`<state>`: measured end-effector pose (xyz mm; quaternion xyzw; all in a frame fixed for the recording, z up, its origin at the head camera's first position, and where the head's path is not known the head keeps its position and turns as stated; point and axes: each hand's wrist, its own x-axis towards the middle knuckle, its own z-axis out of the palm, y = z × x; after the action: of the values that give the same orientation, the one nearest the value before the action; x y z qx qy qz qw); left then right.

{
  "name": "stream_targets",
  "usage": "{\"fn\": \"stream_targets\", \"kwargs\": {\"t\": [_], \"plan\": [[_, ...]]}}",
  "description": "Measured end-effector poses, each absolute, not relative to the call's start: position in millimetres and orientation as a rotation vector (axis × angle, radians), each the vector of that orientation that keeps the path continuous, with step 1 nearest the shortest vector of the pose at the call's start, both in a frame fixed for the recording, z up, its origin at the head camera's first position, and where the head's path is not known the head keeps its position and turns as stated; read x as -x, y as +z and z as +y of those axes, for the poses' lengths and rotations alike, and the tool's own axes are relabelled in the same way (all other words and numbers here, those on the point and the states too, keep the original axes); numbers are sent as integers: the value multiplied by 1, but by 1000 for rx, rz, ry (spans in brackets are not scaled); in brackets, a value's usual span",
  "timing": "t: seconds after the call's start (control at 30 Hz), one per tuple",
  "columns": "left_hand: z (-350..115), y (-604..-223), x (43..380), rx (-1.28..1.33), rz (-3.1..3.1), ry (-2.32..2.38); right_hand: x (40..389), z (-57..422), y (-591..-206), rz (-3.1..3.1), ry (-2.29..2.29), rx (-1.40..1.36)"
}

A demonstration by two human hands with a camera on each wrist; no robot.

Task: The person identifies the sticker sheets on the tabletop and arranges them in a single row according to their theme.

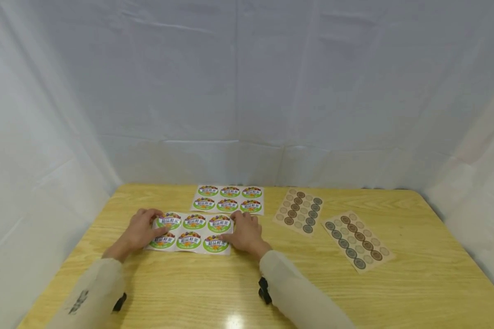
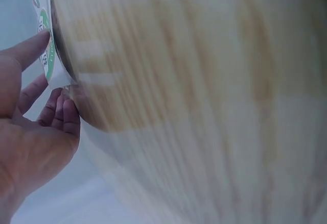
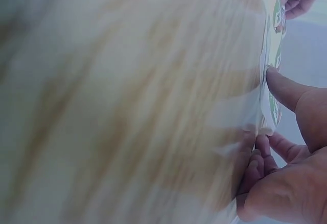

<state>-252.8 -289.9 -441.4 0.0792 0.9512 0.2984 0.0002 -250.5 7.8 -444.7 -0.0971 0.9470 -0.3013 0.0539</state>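
Note:
A white sheet of round green-edged stickers (image 1: 190,232) with colourful tops lies at the left of the wooden table, slightly bowed. My left hand (image 1: 140,230) pinches its left side, the thumb on the printed face and the other fingers at the edge. On the opposite side my right hand (image 1: 247,231) holds it likewise. The left wrist view shows the left hand (image 2: 41,142) with its thumb over a sticker. In the right wrist view, the right thumb (image 3: 288,87) presses the sheet (image 3: 271,101), whose edge stands a little off the table.
Behind the held sheet lies a matching sticker sheet (image 1: 227,199). To the right are two brownish sheets of small round stickers, one nearer the back (image 1: 298,211) and one further right (image 1: 357,241). White sheeting (image 1: 247,91) encloses the wooden table (image 1: 428,283).

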Motion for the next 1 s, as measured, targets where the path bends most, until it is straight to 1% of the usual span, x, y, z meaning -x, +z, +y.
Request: {"fn": "stream_targets", "kwargs": {"t": [0.3,0.5,0.73,1.0], "plan": [[-285,-436,252,-289,3033,833,250,5,-442,2882,-891,252],[-286,-431,247,-211,3004,913,250,11,-443,2845,-1105,294],[-289,-432,248,-218,3012,1000,246,14,-437,2714,-1387,306],[-294,-420,237,-212,2974,1029,233,11,-429,2676,-1528,357]]}}
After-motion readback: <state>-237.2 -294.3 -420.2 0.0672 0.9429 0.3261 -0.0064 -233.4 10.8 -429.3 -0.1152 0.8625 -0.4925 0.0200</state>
